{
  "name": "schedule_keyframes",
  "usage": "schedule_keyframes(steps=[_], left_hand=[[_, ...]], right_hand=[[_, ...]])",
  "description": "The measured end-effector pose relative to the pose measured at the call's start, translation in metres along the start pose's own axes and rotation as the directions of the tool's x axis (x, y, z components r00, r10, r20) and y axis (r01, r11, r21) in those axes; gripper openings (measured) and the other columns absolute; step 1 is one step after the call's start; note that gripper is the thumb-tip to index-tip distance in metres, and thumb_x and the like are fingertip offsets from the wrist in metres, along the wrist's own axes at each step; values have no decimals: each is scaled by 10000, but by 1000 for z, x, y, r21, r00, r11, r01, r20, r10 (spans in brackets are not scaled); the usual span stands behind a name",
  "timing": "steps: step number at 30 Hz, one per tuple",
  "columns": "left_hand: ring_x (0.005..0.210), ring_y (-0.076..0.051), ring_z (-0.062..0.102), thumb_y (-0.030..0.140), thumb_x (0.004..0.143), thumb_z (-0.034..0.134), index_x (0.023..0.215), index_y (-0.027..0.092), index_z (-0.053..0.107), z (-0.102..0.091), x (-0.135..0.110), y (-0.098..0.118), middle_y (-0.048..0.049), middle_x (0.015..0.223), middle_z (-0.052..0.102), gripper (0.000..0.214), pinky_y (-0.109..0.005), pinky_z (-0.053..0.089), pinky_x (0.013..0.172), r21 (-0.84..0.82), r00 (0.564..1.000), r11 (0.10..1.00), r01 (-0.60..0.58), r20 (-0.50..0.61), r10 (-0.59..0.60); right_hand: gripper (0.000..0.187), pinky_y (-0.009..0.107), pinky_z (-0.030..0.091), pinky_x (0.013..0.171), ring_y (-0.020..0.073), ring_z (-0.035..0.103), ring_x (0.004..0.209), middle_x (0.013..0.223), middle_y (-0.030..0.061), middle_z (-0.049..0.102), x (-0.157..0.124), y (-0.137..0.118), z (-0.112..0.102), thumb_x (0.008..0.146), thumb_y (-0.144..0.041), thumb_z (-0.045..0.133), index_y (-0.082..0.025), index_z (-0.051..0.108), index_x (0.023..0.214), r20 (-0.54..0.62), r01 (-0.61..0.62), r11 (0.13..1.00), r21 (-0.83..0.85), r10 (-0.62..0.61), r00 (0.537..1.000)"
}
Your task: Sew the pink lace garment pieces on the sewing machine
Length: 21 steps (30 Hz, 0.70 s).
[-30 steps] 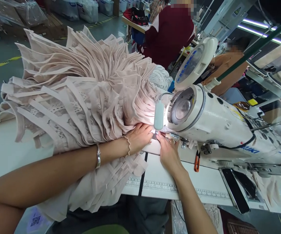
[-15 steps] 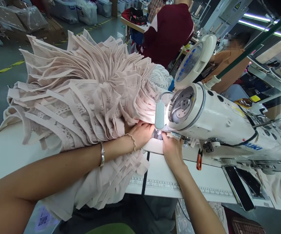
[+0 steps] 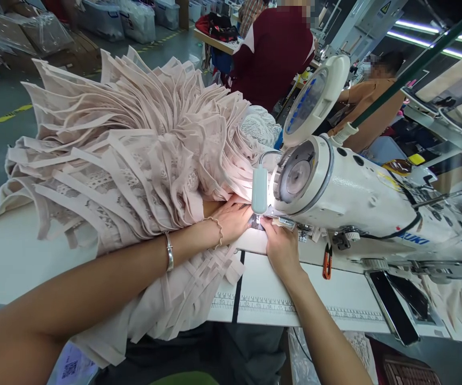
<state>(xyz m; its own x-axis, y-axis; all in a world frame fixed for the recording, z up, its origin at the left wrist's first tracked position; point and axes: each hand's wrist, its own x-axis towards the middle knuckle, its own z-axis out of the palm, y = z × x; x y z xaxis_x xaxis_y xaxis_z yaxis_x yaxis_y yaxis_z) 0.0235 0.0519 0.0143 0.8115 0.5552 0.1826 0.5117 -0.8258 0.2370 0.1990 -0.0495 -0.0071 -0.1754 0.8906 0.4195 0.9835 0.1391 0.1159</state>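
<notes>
A big heap of pale pink fabric pieces (image 3: 135, 155) lies on the white table (image 3: 6, 256), fanned out in layers. My left hand (image 3: 233, 220) rests flat, fingers stretched, on the fabric edge right at the needle of the white sewing machine (image 3: 347, 198). My right hand (image 3: 279, 246) lies just right of it, fingers pressed down on the small piece under the presser foot. A small lamp (image 3: 260, 190) lights the spot. What lies under my fingertips is hidden.
Orange thread snips (image 3: 326, 263) lie by the machine base. A dark phone (image 3: 389, 306) sits at the right. Printed rulers (image 3: 279, 305) run along the table's front edge. Two other people (image 3: 273, 51) work at benches behind. A magnifier lamp (image 3: 315, 99) hangs above the machine.
Both hands stay at the needle and have shifted only slightly. The view has drifted a little; the fabric heap keeps its shape.
</notes>
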Motion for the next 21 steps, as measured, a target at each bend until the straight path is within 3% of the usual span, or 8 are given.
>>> schedule_keyframes(steps=[3, 6, 9, 13, 21], left_hand=[[1036, -246, 624, 170, 961, 506, 1082, 144, 592, -5, -3, 1, -81, 1037, 684, 150, -405, 391, 1020, 44, 999, 999, -11, -30, 12], [960, -250, 628, 92, 976, 413, 1044, 121, 628, -10, -8, 3, -95, 959, 675, 228, -433, 409, 984, 113, 993, 993, -37, -106, 49], [946, -268, 627, 43, 963, 393, 1012, 101, 657, -10, -12, 4, -110, 902, 673, 275, -478, 409, 979, 173, 976, 983, -56, -200, 90], [942, -271, 625, 42, 950, 435, 1004, 110, 675, -5, -11, 3, -113, 921, 679, 255, -494, 417, 979, 216, 959, 975, -57, -260, 114], [946, -251, 616, 47, 981, 360, 1009, 106, 658, -7, -13, 5, -94, 927, 669, 305, -482, 430, 986, 255, 959, 966, -47, -260, 115]], right_hand=[[568, 454, 437, 935, 276, 607, 988, 1028, 102, 733, 2, -4, -6, 826, 23, 360, -217, 673, 1236, 127, -53, 998, -13, 55, 990], [617, 482, 413, 977, 294, 588, 1078, 1144, 123, 708, 7, -10, -14, 825, 42, 350, -194, 643, 1314, 301, -122, 990, -70, 138, 943], [665, 479, 415, 974, 298, 582, 1095, 1224, 140, 675, 11, -15, -20, 824, 51, 348, -205, 595, 1385, 397, -140, 983, -117, 175, 901], [697, 479, 422, 960, 295, 592, 1064, 1233, 159, 658, 13, -17, -21, 817, 57, 338, -209, 561, 1422, 427, -117, 982, -148, 171, 888], [701, 494, 436, 945, 309, 611, 1035, 1186, 182, 655, 12, -17, -18, 823, 40, 365, -212, 519, 1459, 445, -115, 983, -142, 167, 880]])
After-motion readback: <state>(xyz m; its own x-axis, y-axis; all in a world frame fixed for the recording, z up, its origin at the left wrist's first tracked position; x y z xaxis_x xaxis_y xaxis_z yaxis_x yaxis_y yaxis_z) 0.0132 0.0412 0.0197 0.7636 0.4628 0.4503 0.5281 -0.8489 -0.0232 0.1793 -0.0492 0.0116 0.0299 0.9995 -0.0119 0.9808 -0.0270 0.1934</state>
